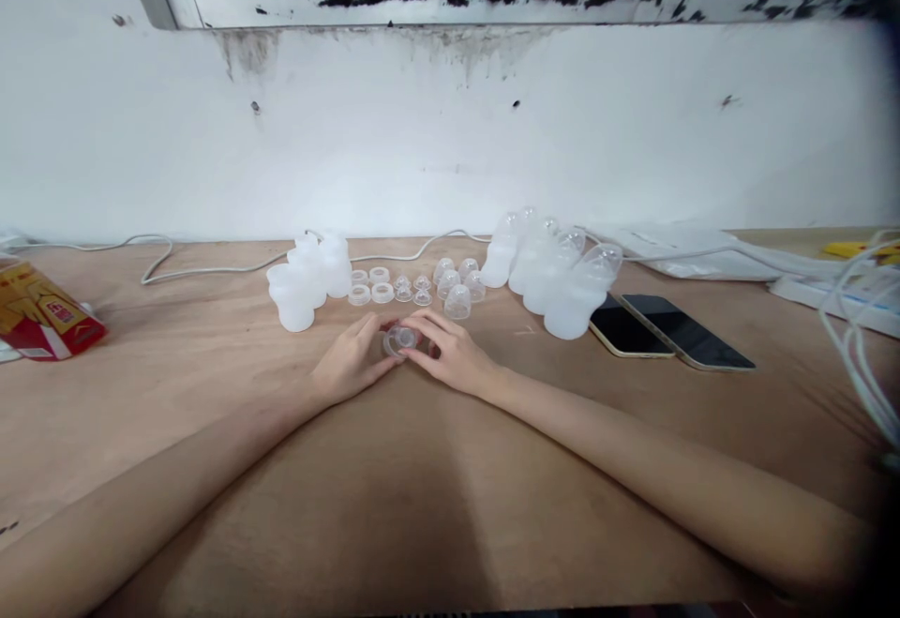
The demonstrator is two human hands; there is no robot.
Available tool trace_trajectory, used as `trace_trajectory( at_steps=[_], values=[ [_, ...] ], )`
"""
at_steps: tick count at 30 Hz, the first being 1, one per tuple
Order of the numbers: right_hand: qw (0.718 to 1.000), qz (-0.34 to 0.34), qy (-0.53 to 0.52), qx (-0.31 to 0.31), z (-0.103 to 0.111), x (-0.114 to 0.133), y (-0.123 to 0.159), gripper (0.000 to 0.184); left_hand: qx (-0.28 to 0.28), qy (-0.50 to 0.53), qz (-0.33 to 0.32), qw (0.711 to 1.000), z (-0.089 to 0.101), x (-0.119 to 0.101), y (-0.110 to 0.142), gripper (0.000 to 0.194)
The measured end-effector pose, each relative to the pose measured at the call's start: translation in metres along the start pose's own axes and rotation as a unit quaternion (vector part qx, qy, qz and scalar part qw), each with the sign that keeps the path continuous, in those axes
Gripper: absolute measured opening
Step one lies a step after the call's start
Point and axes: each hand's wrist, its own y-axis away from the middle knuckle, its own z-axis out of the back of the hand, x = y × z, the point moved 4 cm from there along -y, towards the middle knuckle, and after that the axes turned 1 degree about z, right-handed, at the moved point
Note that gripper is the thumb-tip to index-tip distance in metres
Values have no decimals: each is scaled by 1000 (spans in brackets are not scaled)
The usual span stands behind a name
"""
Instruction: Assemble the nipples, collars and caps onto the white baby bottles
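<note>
forearms (211,463) lead to left hand (353,358) and right hand (456,353), their grip pinching a camera-facing clear ring (399,339).

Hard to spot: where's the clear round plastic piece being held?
Head view, left of centre: the piece is between left hand and right hand, near translucent plastic rings.

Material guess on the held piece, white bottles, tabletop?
Held piece: see-through with a pale rim, smooth-looking; plastic or silicone, can't tell which.
White bottles: likely plastic, satin-matte; milky body, soft shading, no sharp glints.
Tabletop: probably plywood or wood-look board, fairly dull; brown with faint grain.
</note>
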Motion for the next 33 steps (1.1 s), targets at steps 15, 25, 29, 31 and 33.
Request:
trace_trajectory(
  at_steps=[15, 25, 29, 31, 33],
  values=[
    [994, 86, 61, -20, -5, 5, 1, 21, -9, 9, 8, 1000, 1, -1, 1, 41],
    [992, -94, -78, -39, -1, -12, -4, 27, -24, 12, -4, 1000, 4, -5, 2, 39],
    [987, -115, -111, 23, -8, -16, -6, 23, -10, 1, -10, 1000, 3, -7, 1, 37],
    [988, -113, -101, 37, -9, -16, -6, 21, -1, 0, -9, 1000, 3, -8, 0, 37],
    [987, -121, -99, 27, -8, -15, -6, 19, -3, 12, -3, 1000, 3, -8, -1, 44]
  ],
)
